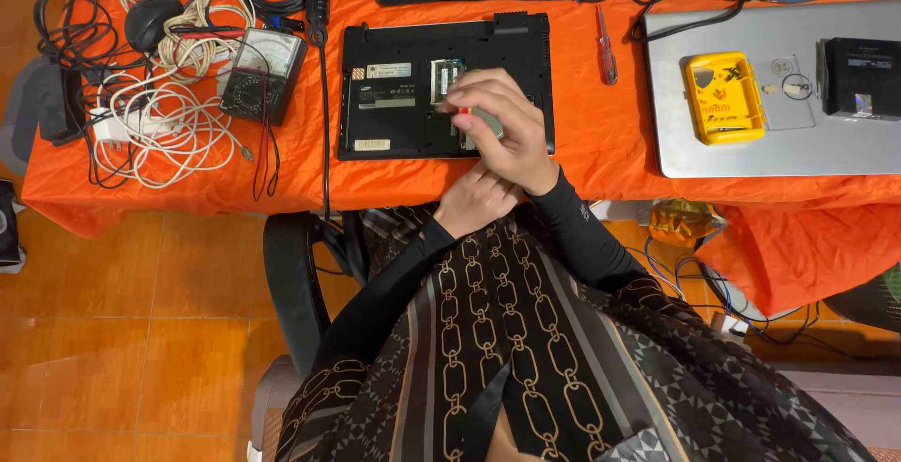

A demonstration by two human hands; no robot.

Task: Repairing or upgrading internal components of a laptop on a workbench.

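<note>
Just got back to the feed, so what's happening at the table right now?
A seated person works over a black laptop lying bottom-up on the orange tablecloth. The right hand holds a small tool with a red and grey handle against the laptop's open memory bay. The left hand rests at the table edge, below the right wrist. A red screwdriver lies unused nearby.
</note>
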